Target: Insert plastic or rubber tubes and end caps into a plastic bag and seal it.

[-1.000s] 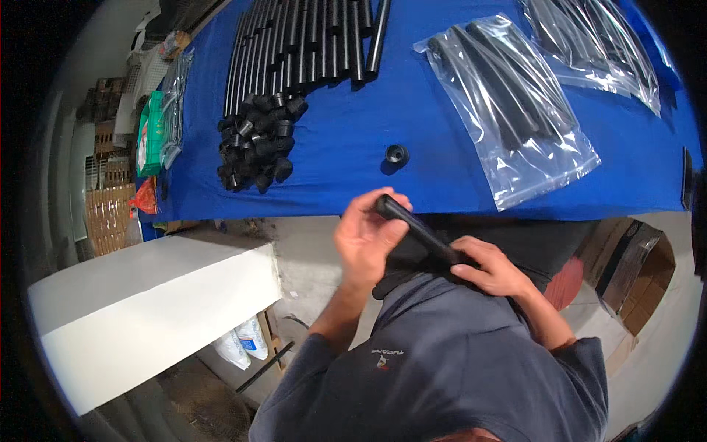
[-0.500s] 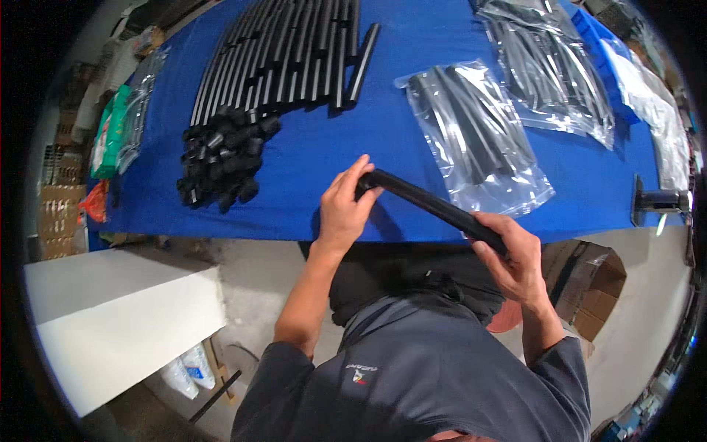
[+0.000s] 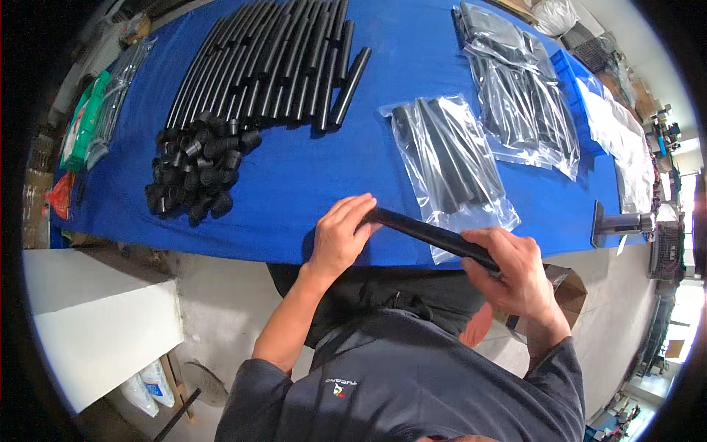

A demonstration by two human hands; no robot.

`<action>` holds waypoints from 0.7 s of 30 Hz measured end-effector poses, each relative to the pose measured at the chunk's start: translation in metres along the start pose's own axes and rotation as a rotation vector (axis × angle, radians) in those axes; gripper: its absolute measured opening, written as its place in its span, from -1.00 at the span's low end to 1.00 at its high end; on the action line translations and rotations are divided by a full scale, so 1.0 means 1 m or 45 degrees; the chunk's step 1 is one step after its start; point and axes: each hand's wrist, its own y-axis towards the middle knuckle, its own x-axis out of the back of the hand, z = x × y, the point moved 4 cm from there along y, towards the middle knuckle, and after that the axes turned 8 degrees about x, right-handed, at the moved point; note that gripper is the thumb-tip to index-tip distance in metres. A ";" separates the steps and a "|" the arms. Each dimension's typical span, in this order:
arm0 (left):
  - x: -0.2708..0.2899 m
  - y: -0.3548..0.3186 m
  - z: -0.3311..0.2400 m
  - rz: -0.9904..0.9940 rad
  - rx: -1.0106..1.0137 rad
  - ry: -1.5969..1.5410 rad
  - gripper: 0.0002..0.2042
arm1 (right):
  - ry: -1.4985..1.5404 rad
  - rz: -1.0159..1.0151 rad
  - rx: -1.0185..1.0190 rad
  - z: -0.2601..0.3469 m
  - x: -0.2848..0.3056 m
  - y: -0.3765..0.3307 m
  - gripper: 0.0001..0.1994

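A black tube (image 3: 431,234) slants above the front edge of the blue-covered table (image 3: 294,210). My right hand (image 3: 515,278) is wrapped round its near right end. At the other end my left hand (image 3: 341,233) is closed, with palm and fingers covering the tip; whether a cap sits there is hidden. To the left, a heap of short black caps (image 3: 195,166) lies below a row of similar black tubes (image 3: 258,66). Just beyond my right hand rests a clear bag of black tubes (image 3: 449,151).
More bagged tubes (image 3: 523,96) lie at the far right, beside a blue bin (image 3: 578,96). A black metal fixture (image 3: 622,224) stands at the right table edge. Green packaging (image 3: 85,125) is at the far left, and a white box-like surface (image 3: 103,317) stands below left.
The view has shifted, so the table items appear further left and lower. My left hand now covers more of the tube's end; my right hand keeps its grip.
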 end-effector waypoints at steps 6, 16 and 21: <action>-0.001 0.001 -0.002 -0.056 0.052 -0.040 -0.52 | -0.095 0.061 0.115 0.016 0.009 0.038 -0.78; 0.000 -0.004 -0.001 -0.027 0.114 -0.111 -0.53 | -0.066 0.162 0.024 0.013 0.009 0.050 -0.80; 0.001 -0.001 -0.005 -0.014 0.077 -0.072 -0.56 | -0.140 0.214 0.037 0.017 0.010 0.060 -0.81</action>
